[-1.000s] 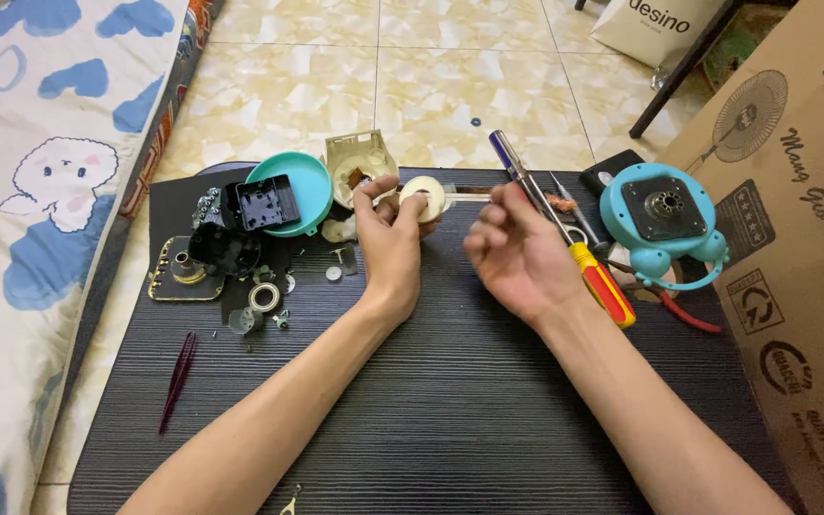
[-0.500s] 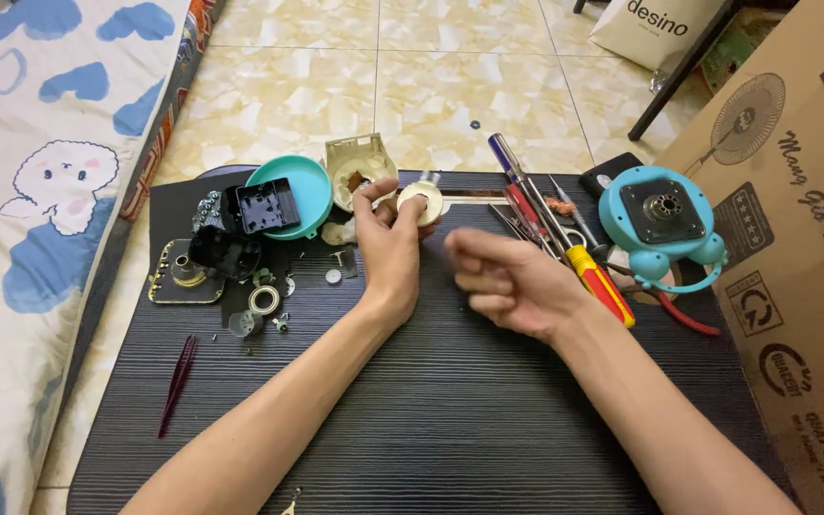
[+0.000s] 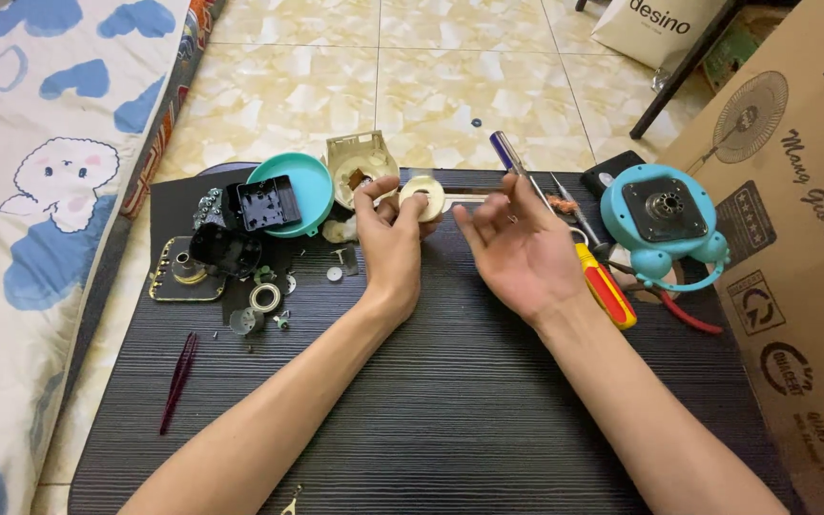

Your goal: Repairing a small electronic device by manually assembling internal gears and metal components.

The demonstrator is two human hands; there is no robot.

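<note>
My left hand (image 3: pixel 388 234) pinches a cream ring-shaped plastic part (image 3: pixel 423 198) with a thin metal shaft sticking out to its right, held just above the black ribbed board (image 3: pixel 450 420). My right hand (image 3: pixel 517 243) hovers beside it, palm turned up and fingers spread, with nothing in it. Just behind my left hand lies a cream plastic housing (image 3: pixel 360 167) with brown grease inside. A teal round cover (image 3: pixel 299 191) holding a black square part (image 3: pixel 262 202) lies left of the housing.
Screwdrivers (image 3: pixel 603 281) and red-handled pliers (image 3: pixel 689 313) lie right of my right hand, next to a teal fan motor head (image 3: pixel 665 224). Small screws, a bearing and a coil plate (image 3: pixel 188 272) are scattered at left. Tweezers (image 3: pixel 179 380) lie near the board's left edge. A cardboard box (image 3: pixel 793 210) stands at right.
My right hand has opened and turned palm up, moving up toward the ring part. My left hand keeps its hold on the ring.
</note>
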